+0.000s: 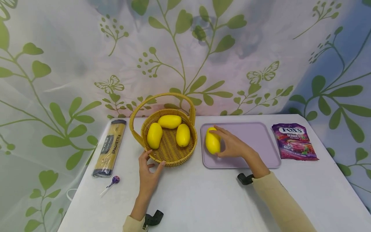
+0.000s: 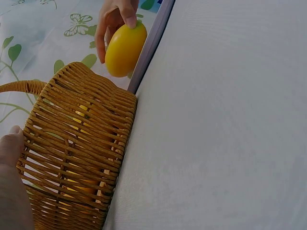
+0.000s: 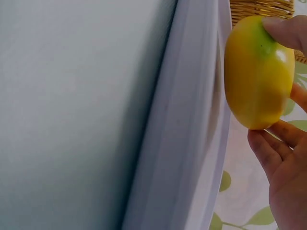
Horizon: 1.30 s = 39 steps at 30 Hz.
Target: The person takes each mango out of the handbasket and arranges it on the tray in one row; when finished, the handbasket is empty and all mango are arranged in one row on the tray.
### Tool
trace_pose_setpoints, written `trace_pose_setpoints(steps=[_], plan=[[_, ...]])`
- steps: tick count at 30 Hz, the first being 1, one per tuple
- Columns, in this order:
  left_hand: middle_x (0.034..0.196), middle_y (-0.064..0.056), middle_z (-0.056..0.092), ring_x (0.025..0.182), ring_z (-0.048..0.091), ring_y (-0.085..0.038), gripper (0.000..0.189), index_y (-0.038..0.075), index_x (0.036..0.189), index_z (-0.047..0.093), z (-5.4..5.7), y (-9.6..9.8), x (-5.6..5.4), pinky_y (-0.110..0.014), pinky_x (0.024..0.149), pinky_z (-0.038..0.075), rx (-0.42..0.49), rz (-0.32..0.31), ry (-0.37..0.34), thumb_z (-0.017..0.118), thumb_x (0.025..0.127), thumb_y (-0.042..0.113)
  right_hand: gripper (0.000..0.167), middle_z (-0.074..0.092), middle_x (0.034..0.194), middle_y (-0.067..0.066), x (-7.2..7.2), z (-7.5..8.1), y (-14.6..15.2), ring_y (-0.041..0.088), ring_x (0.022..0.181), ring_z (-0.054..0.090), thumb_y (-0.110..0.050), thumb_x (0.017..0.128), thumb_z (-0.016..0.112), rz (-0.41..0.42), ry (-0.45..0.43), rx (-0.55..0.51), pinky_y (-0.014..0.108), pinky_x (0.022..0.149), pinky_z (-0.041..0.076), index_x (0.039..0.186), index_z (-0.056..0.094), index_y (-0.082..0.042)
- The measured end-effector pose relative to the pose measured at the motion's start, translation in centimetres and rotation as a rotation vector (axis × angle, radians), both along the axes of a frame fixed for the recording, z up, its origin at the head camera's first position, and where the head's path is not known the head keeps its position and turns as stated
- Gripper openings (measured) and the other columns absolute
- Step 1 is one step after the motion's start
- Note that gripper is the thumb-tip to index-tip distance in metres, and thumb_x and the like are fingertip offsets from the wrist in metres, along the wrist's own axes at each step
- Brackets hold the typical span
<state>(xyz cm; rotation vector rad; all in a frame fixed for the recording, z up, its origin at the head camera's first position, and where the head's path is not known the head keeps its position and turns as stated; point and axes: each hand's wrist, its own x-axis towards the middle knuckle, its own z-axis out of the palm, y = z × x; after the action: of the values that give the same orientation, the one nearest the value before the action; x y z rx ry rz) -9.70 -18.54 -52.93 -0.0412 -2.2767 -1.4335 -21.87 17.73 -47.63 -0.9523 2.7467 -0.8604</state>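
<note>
A yellow mango (image 1: pixel 213 140) with a green end is pinched between the thumb and fingertips of my right hand (image 1: pixel 233 145), at the left end of the lilac tray (image 1: pixel 249 135). In the right wrist view the mango (image 3: pixel 259 72) shows beside the tray's rim, thumb at its green end. My left hand (image 1: pixel 148 175) holds the near-left rim of a woven basket (image 1: pixel 171 162), its thumb and fingers spread along the edge. Inside the basket lie three more yellow mangoes (image 1: pixel 169 121). The left wrist view shows the basket's woven side (image 2: pixel 76 143) close up.
A spaghetti pack (image 1: pixel 110 148) lies left of the basket, with a lollipop (image 1: pixel 115 179) nearer the front. Right of the tray is a purple Fox's candy bag (image 1: pixel 294 141). The basket's tall handle (image 1: pixel 162 95) arches over its far side. A leaf-patterned curtain (image 1: pixel 226 74) hangs behind the white table.
</note>
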Motion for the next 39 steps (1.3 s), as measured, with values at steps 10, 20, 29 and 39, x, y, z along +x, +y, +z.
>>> trace_pose_setpoints(steps=[10,20,29,39], plan=[[0.149,-0.027,0.032,0.127,0.044,-0.043,0.061,0.001,0.138,0.042,4.0,1.3,1.4,-0.047,0.082,0.046,0.004,-0.016,0.008,0.074,0.086,0.008,0.093,0.018,0.162,0.018,0.0,-0.1,-0.2,0.041,0.144,0.029,-0.024,0.072,0.084,0.050,-0.033,0.009,0.059,0.109,0.036,0.152,0.035,-0.019],[0.149,-0.027,0.032,0.128,0.044,-0.044,0.061,0.002,0.139,0.042,4.0,1.3,1.4,-0.050,0.083,0.046,0.010,-0.019,0.005,0.073,0.087,0.010,0.097,0.011,0.163,0.018,-0.3,0.1,-0.5,0.042,0.146,0.024,-0.021,0.074,0.082,0.080,-0.072,0.038,0.060,0.110,0.033,0.155,0.028,-0.020],[0.148,-0.028,0.032,0.127,0.044,-0.044,0.061,0.001,0.138,0.042,4.1,1.3,1.4,-0.049,0.082,0.046,0.006,-0.021,0.010,0.074,0.086,0.009,0.098,0.007,0.163,0.021,0.0,-0.2,-0.5,0.044,0.146,0.022,-0.020,0.075,0.082,0.089,-0.065,0.021,0.063,0.109,0.033,0.155,0.026,-0.020],[0.149,-0.025,0.033,0.128,0.044,-0.043,0.061,0.003,0.139,0.042,3.9,1.3,1.4,-0.049,0.084,0.047,0.011,-0.020,-0.001,0.073,0.087,0.010,0.097,0.008,0.163,0.018,0.6,1.0,-0.9,0.043,0.145,0.024,-0.027,0.076,0.082,0.077,0.018,0.022,0.062,0.104,0.039,0.155,0.026,-0.024]])
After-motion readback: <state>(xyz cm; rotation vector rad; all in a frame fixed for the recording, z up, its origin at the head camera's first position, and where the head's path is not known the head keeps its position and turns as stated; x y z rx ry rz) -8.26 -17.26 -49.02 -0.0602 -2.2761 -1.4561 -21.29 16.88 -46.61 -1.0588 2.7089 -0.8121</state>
